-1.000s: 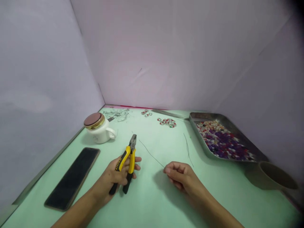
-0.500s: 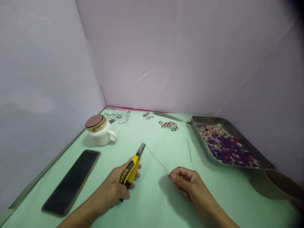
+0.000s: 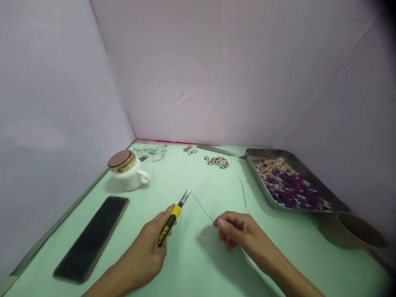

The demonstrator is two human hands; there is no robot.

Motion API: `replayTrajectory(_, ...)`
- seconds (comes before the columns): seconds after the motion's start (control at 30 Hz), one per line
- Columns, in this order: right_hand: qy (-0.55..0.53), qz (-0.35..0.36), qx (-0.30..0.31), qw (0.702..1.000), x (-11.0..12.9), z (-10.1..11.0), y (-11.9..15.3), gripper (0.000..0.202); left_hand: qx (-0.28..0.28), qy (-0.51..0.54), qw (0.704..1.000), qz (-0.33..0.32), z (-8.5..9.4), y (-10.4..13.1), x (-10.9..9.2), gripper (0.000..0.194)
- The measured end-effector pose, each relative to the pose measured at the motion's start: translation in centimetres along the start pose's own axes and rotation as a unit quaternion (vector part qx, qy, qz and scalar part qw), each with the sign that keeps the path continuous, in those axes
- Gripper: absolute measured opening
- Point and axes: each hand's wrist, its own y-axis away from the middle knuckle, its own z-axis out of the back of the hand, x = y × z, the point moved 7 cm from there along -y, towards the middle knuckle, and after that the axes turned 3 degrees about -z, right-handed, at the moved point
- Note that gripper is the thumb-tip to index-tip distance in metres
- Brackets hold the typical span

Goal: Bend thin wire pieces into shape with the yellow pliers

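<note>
My left hand [image 3: 154,243] is wrapped round yellow and black pliers [image 3: 173,220], whose metal jaws point up and away. One end of a thin bent wire [image 3: 202,209] meets the tip of the jaws. The wire's other end is pinched between the thumb and forefinger of my right hand [image 3: 236,231]. Another loose thin wire [image 3: 243,193] lies on the table beyond my right hand. Small rings with red and clear beads [image 3: 218,161] rest farther back, with a smaller group [image 3: 189,150] to their left.
A phone [image 3: 91,239] and a lidded white mug [image 3: 130,175] are on the left. Wire scraps [image 3: 153,152] and straight wires [image 3: 219,151] lie at the back. On the right are a metal tray [image 3: 266,196] of beads and a brown round container [image 3: 332,234].
My left hand has turned the pliers so that they show more edge-on. My right hand, still pinching the wire, appears slightly higher and further left. The whole view has shifted a little.
</note>
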Motion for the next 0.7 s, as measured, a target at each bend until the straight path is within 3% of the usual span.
replayTrajectory(0.1, -0.001, 0.003, 0.015, 1.000, 0.7, -0.7, -0.6, 0.035, 0.024, -0.025, 0.999, -0.028, -1.1, 0.3, 0.3, 0.069)
replayTrajectory(0.27, -0.070, 0.005, 0.045, 0.997, 1.3, -1.9, -1.9, 0.031, 0.042, -0.040, 0.998, -0.016, -2.0, 0.9, 0.8, 0.071)
replayTrajectory(0.4, -0.102, 0.022, 0.040, 0.994, 1.3, -1.8, -2.4, 0.029, 0.073, 0.022, 0.997, -0.013, -2.1, 0.8, -0.4, 0.056)
replayTrajectory(0.5, -0.085, 0.036, 0.032, 0.995, 1.5, -1.6, -2.2, 0.025, 0.109, 0.102, 0.988, 0.040, -2.5, 0.6, 0.5, 0.042)
replayTrajectory(0.63, -0.059, 0.033, -0.014, 0.998, 1.7, -1.0, -1.8, 0.019, 0.123, 0.185, 0.972, 0.077, -2.2, 0.3, 1.6, 0.060)
replayTrajectory(0.7, -0.053, 0.027, -0.036, 0.998, 1.7, -0.8, -1.7, 0.017, 0.104, 0.210, 0.969, 0.082, -1.3, 0.2, 1.4, 0.064)
